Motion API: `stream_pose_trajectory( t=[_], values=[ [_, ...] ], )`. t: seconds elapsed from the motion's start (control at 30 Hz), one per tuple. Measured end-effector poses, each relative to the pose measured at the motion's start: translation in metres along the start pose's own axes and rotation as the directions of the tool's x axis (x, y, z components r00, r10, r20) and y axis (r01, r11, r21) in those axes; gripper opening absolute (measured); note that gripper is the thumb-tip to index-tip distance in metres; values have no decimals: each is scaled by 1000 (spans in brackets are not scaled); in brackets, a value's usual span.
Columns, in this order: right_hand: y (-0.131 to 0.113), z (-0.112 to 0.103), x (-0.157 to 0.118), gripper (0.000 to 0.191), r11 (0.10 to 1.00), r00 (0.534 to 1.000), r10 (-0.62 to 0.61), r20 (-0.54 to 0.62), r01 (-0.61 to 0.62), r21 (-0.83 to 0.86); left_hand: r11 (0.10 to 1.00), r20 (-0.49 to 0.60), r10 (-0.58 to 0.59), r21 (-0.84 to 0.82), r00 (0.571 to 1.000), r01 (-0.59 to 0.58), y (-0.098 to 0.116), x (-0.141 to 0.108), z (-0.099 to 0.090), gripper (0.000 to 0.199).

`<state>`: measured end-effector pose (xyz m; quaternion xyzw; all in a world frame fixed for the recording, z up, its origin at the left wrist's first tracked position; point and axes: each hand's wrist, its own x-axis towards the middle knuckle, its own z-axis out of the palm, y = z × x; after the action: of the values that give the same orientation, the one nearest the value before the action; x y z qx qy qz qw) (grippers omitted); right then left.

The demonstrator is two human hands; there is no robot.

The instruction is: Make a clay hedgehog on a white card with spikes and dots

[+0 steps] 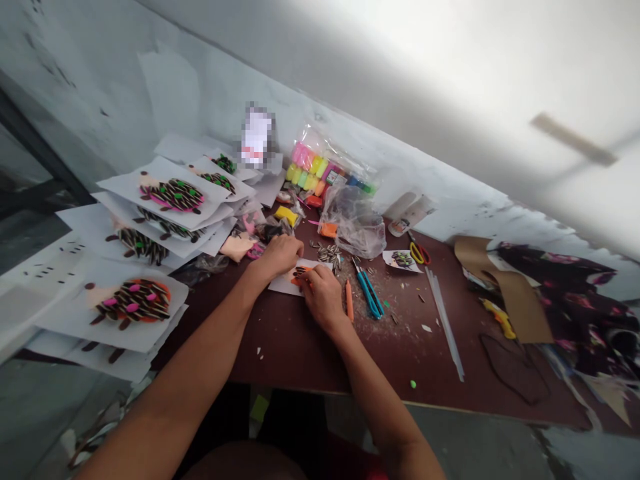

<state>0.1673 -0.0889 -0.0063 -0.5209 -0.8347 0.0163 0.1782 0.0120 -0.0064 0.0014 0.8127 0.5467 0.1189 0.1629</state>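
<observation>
A small white paper card lies on the table, bearing an orange clay shape with dark striped sunflower seeds set in it. My left hand is curled closed at the card's upper left edge; whatever its fingers hold is hidden. Bent over the clay from the right is my right hand, its fingertips drawn together at the seeds. What sits between them is too small to make out. Just beyond the card is a pile of loose sunflower seeds. An orange stick-like tool and a teal-handled cutter lie to the right.
Stacked papers with seed-covered hedgehogs rise on the left. Colourful clay packs and a plastic bag stand against the wall. Scissors, clear glue sticks and a yellow glue gun lie on the right.
</observation>
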Motion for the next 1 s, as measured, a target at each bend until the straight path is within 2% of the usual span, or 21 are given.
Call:
stream_pose_trajectory(
  t=[0.37,0.7,0.83,1.0],
  values=[
    [-3,-1,1,19,996,998,23,57,-18,-92,1000,4,6,-7,1000,-6,0,0,0,27],
    [-1,-7,-4,16,997,998,68,18,-69,28,1000,1,2,6,1000,-2,0,1,0,28],
    [6,-12,-1,20,990,993,117,-23,-115,76,1000,2,1,6,1000,-1,-2,1,2,28],
    [25,-17,18,22,981,980,195,-33,-195,-2,1000,-8,8,17,1000,-8,-3,2,3,28]
  ],
)
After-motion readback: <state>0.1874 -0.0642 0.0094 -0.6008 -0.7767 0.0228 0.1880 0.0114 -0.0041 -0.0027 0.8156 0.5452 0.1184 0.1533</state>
